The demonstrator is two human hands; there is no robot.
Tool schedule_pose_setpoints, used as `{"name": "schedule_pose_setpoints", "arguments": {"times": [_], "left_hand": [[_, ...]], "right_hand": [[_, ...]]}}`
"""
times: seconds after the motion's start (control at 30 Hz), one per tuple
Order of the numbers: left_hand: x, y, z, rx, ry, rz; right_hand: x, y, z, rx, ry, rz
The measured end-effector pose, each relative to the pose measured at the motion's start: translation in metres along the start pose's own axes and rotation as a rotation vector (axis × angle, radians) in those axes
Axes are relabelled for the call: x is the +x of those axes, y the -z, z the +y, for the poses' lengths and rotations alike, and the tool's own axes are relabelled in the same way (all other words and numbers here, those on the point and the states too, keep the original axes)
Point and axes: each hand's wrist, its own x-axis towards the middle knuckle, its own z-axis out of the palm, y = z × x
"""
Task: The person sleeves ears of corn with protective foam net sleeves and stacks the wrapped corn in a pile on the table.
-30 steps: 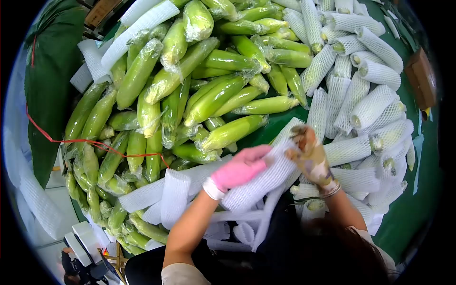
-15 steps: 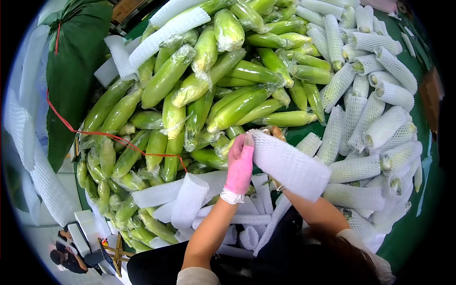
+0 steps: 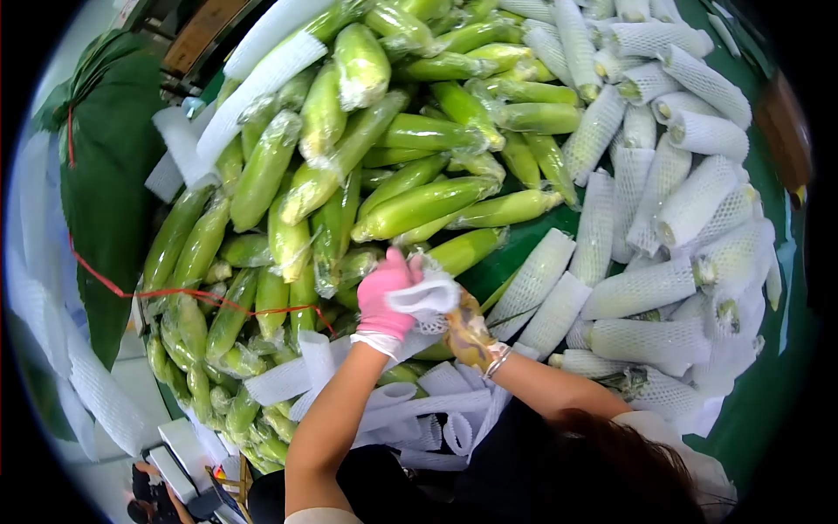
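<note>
A white foam net sleeve is between my two hands, its open end showing as a loop. My left hand, in a pink glove with a white cuff, is closed on its left side. My right hand, in a stained tan glove, grips its right side; some fingertips are hidden. Just beyond my hands lies a film-wrapped ear of corn, part of a big heap of green corn. Beneath my hands are several loose, flattened foam sleeves.
Sleeved ears of corn are piled to the right on a green surface. A red string runs over the heap from a green sack. More foam sleeves lie on the left. Another person is at lower left.
The sleeve has turned from lying broadside to the right to showing its open end. Both hands have moved left and nearer to me. The sleeved ears near my right hand are more exposed.
</note>
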Motion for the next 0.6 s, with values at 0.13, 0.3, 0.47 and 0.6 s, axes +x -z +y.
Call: {"name": "schedule_pose_setpoints", "arguments": {"times": [0.13, 0.3, 0.47, 0.6], "left_hand": [[-0.011, -0.008, -0.004, -1.043, 0.464, -0.468], [0.007, 0.025, 0.074, -1.346, 0.315, -0.308], [0.04, -0.024, 0.124, -1.737, 0.329, 0.238], [0.042, -0.136, 0.096, -1.01, 0.117, 0.305]], "right_hand": [[-0.015, 0.031, -0.013, -0.318, 0.586, -0.09], [0.018, 0.041, -0.146, -0.609, 0.36, 0.056], [0.099, 0.052, -0.186, -0.369, 0.307, 0.006], [0.133, 0.079, -0.161, -0.31, 0.319, 0.055]]}}
